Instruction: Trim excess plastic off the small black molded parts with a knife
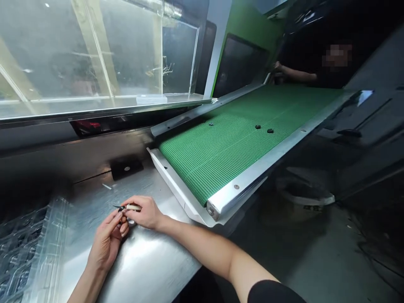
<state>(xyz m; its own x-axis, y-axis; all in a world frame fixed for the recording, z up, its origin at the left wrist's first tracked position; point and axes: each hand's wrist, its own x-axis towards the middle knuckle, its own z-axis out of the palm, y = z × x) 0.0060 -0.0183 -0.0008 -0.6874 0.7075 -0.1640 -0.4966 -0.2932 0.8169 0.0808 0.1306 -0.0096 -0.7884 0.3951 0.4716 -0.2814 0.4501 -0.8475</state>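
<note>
Over the metal tabletop, both hands meet close together. My right hand is closed around the pale handle of a small knife, its thin dark blade pointing left. Pinched in the fingertips of my left hand is a small black part, mostly covered by the fingers. The knife touches or nearly touches this part; which of the two I cannot tell. Two round black parts and a smaller dark piece lie on the green conveyor belt ahead.
Clear plastic trays are stacked at the left. A black square lies on the tabletop near a thin white sliver. The conveyor's metal rail slopes away at right, above a bucket. A person stands at the belt's far end.
</note>
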